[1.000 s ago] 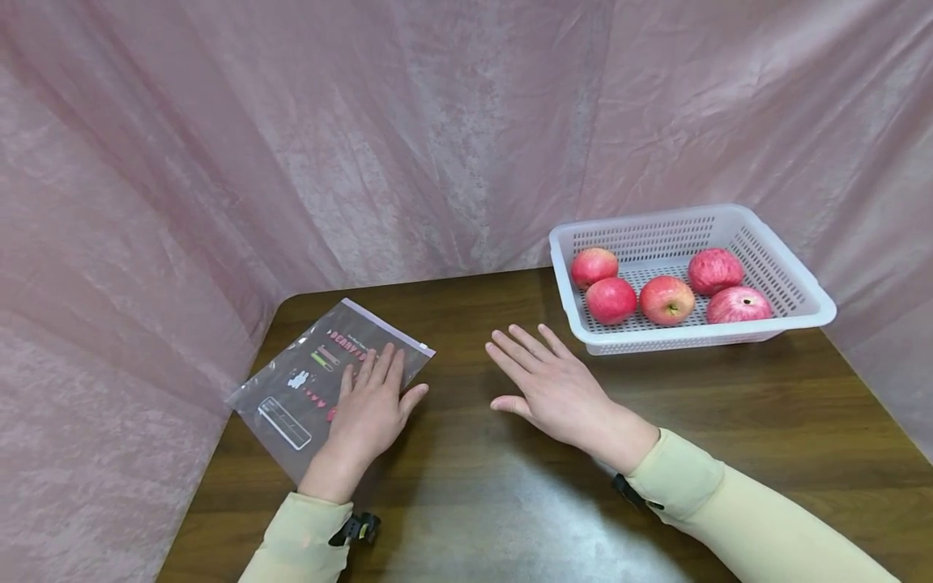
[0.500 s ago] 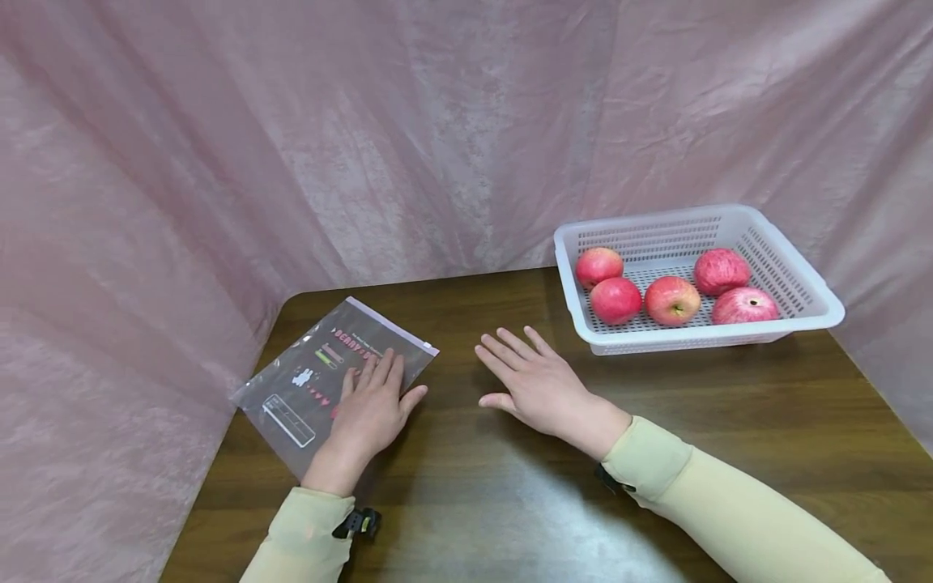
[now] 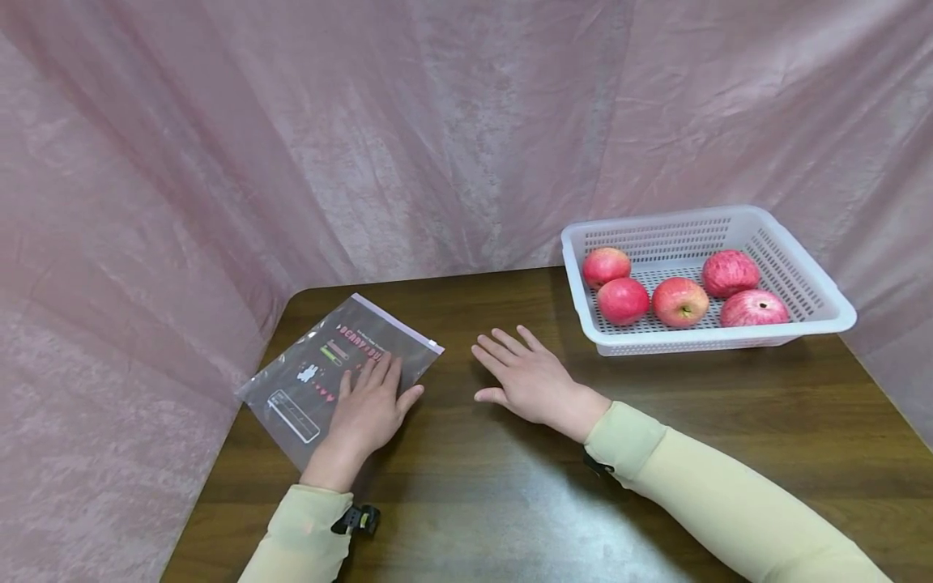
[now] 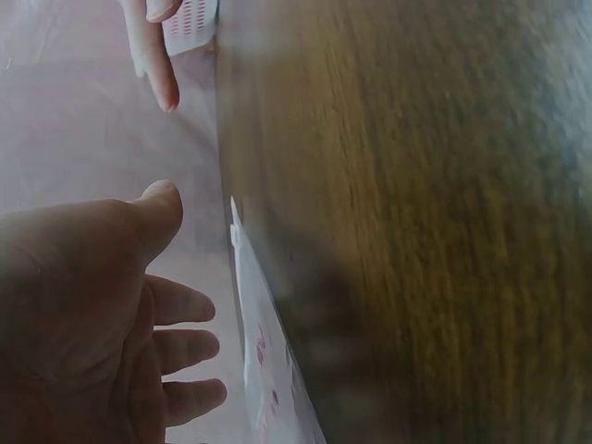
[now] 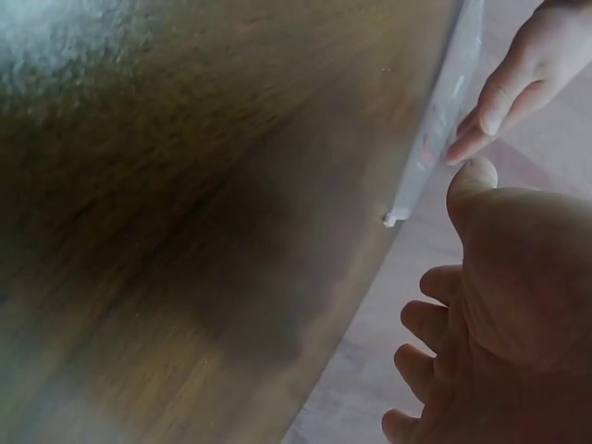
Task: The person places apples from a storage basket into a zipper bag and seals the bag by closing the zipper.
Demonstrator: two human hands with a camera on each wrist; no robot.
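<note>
The bag (image 3: 302, 397) was thin, clear plastic, a crinkled rectangle lying askew on the left side of the table (image 3: 466, 478). Along its far edge I could make out a pale lilac zip strip (image 3: 394, 318) with a small white slider at the right end. The print showed pink block lettering, a white rabbit, hearts and a white-framed label box. The left hand (image 3: 368, 409) was spread above the bag's right part, fingers extended and relaxed; my left wrist feed put it just over the film, apart from it. The right hand (image 3: 535, 385) was likewise outstretched, palm down, hovering over dark, glossy wood grain between the bag and a basket (image 3: 656, 338).

That basket was rigid white plastic, rounded at the corners and pierced with rows of slots. Inside were five roundish red apples (image 3: 680, 303), some smooth and blushed yellow, the two on the right more streaked. Soft, crumpled pink velvety cloth (image 3: 452, 146) hung behind.

Against the frame a second earlier, the right hand had drifted leftward, closer to the bag and farther from the basket. The left hand had stayed over the bag, and the apples kept their arrangement.
</note>
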